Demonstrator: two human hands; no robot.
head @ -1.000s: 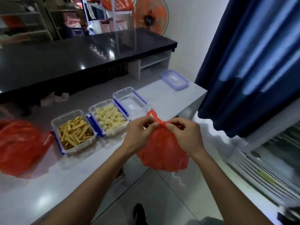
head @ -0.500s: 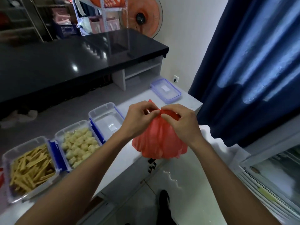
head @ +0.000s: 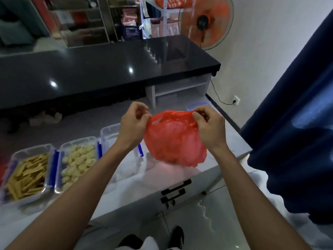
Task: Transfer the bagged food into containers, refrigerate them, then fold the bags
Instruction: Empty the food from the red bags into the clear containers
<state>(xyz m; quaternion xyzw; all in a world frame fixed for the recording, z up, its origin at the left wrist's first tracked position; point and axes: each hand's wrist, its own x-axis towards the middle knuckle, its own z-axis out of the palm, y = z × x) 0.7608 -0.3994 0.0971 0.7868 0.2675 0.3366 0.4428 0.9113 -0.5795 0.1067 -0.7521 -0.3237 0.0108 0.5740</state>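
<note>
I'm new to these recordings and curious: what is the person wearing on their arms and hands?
Nothing that shows. The left hand and right hand are bare, with no gloves, rings or watch visible, and both forearms are uncovered down to the frame's bottom edge, so no sleeves appear.

left hand [head: 133,126]: pinches the left rim of the red bag [head: 173,139]
right hand [head: 210,128]: pinches the right rim
bag: held above the white counter [head: 182,179]
containers: yellow sticks [head: 27,172], pale pieces [head: 77,159], a clear one [head: 110,134] behind the left wrist
</note>
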